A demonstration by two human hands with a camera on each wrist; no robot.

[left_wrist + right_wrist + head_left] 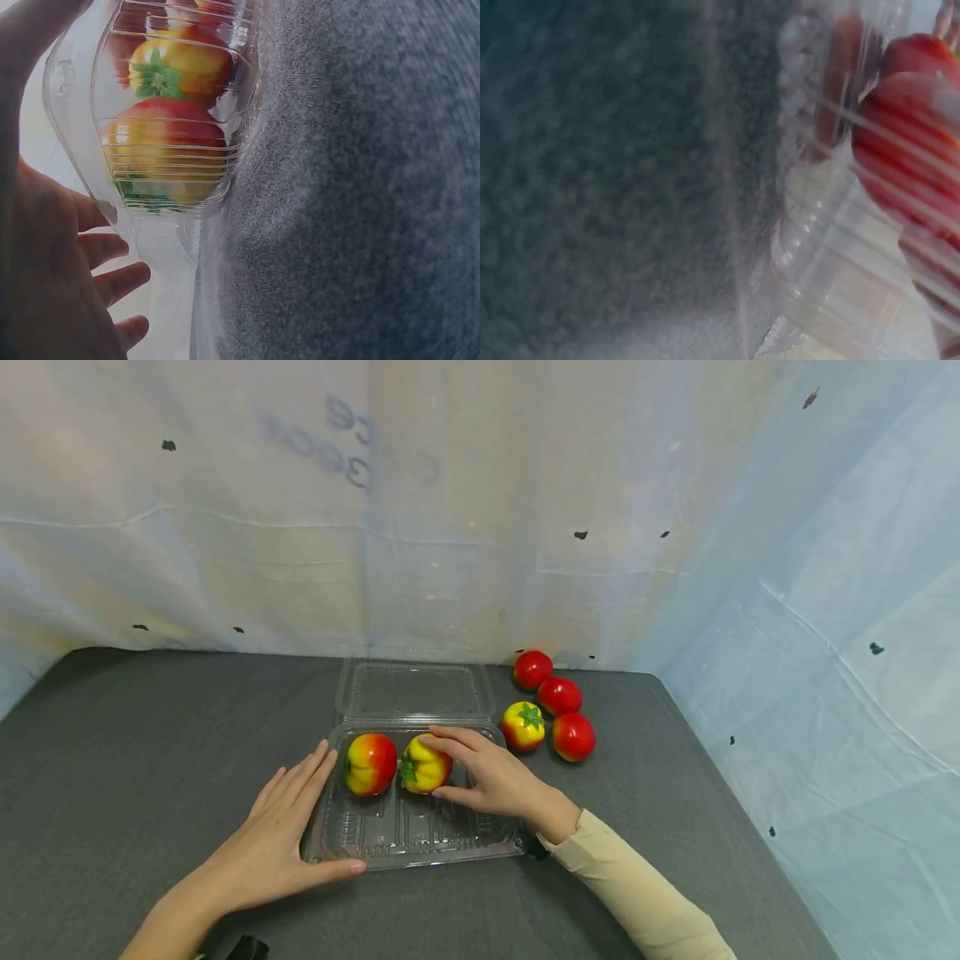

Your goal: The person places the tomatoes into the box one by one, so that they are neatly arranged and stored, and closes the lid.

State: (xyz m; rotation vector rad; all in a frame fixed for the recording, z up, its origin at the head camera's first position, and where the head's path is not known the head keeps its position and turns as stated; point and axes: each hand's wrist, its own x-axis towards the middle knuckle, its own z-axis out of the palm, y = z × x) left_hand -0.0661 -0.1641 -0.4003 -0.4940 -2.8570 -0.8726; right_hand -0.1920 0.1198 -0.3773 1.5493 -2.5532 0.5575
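Note:
An open clear plastic clamshell container [390,852] lies on the dark table. Inside, at the left, sits a glossy red-and-yellow fruit [372,764] with a groove and a green leafy top. Beside it is a second such fruit [422,766], its green top facing left. My right hand [495,777] holds this second fruit from the right, thumb in front and fingers over the far side. At the container's left end, my left hand [273,835] touches the rim with spread, fairly straight fingers and its thumb along the front edge. The right wrist view is blurred.
To the container's right lie a yellow-and-red fruit [522,727] with a green top and three red fruits, one of them a red fruit [573,737] nearest the front. The hinged lid [414,689] lies back toward the pale sheet wall [465,527]. Another sheet rises at right.

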